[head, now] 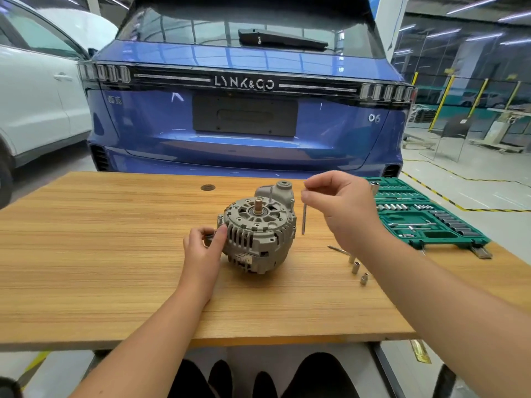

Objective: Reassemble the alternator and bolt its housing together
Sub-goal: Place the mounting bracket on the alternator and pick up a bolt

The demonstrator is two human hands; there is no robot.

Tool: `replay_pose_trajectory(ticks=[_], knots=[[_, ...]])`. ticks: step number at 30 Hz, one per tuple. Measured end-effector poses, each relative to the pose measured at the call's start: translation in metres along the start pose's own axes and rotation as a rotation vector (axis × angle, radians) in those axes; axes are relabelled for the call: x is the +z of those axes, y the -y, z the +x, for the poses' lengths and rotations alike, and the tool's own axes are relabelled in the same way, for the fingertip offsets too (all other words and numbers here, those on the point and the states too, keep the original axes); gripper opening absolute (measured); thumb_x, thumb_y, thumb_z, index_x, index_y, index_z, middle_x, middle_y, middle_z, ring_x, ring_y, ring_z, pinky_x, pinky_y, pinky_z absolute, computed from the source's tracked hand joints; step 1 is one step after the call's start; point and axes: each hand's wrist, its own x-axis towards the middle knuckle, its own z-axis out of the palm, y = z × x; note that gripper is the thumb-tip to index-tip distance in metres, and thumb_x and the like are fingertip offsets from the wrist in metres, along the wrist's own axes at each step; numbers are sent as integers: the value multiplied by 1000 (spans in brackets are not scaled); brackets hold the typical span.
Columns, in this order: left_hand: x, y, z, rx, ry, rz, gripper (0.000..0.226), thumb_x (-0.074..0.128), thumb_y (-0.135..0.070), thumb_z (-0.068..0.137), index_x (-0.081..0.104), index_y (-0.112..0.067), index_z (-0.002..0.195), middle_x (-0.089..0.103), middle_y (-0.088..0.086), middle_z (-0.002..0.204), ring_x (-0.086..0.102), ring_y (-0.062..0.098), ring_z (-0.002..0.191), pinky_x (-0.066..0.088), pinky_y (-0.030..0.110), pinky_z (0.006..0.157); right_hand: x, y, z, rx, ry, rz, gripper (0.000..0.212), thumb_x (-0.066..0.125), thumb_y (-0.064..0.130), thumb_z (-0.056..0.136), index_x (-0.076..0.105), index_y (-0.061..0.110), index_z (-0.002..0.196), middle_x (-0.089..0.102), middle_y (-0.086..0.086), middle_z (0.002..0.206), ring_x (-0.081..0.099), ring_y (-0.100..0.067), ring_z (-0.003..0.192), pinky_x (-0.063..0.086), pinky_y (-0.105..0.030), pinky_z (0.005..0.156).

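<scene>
A grey cast alternator (260,229) stands on the wooden table (115,254), its shaft end pointing up. One long bolt (271,194) sticks up from the housing near the back mounting ear. My left hand (204,246) grips the alternator's left side, thumb against the slotted housing. My right hand (342,208) hovers to the right of the alternator and pinches the head of a second long bolt (303,218), which hangs straight down, clear of the housing and the table.
Three small sockets (356,268) and a thin metal rod (336,249) lie on the table right of the alternator. An open green socket set case (425,214) sits at the table's right edge. A blue car stands just behind the table, a white one at left.
</scene>
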Motion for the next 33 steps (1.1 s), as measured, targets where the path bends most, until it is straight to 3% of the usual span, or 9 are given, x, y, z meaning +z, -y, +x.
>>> replay_pose_trajectory(ticks=[4, 9, 14, 20, 25, 30, 33], knots=[[-2, -1, -3, -3, -14, 18, 74, 51, -88, 65, 56, -32, 113, 45, -13, 122, 57, 26, 111, 52, 52, 93, 33, -1, -17, -140, 21, -89, 26, 78, 4, 85, 71, 28, 81, 72, 14, 79, 67, 3, 81, 53, -13, 73], [-2, -1, -2, -11, -21, 18, 76, 52, -87, 65, 57, -30, 114, 46, -11, 124, 58, 28, 110, 52, 51, 92, 49, -8, -25, -336, 8, -193, 11, 73, -5, 87, 76, 4, 92, 65, 9, 94, 62, 6, 93, 53, -17, 85], [-2, 0, -2, -6, -21, 11, 76, 53, -86, 66, 57, -28, 115, 47, -9, 125, 58, 25, 108, 52, 47, 88, 50, -19, -31, -435, 9, -244, 8, 73, -6, 87, 76, -1, 92, 67, -7, 99, 64, -10, 95, 55, -20, 83], [-1, 2, -2, -12, 5, 5, 76, 51, -87, 69, 56, -32, 122, 52, -8, 128, 57, 18, 116, 53, 48, 96, 35, -22, -34, -447, 184, -380, 8, 76, 0, 87, 80, 1, 94, 73, -6, 100, 66, -10, 93, 54, -16, 84], [1, -2, -4, -23, 53, -20, 60, 48, -86, 70, 55, -44, 113, 61, -6, 127, 60, 15, 117, 54, 45, 95, 26, -21, -33, -297, 277, -372, 17, 67, 2, 92, 79, 6, 103, 68, 11, 101, 61, 10, 92, 47, -8, 82], [0, -5, -7, -25, 50, -28, 62, 48, -86, 70, 56, -43, 114, 63, -7, 124, 60, 14, 113, 51, 40, 87, 20, -16, -28, -395, 392, -578, 28, 60, -2, 90, 78, 7, 110, 68, 6, 107, 58, -4, 98, 42, -7, 85], [0, -8, -9, -22, 34, -47, 62, 51, -85, 68, 58, -42, 111, 65, -6, 117, 60, 14, 102, 47, 36, 78, 18, -17, -25, -361, 405, -584, 31, 59, -2, 90, 77, 10, 112, 68, 6, 106, 59, -10, 103, 49, -23, 91]])
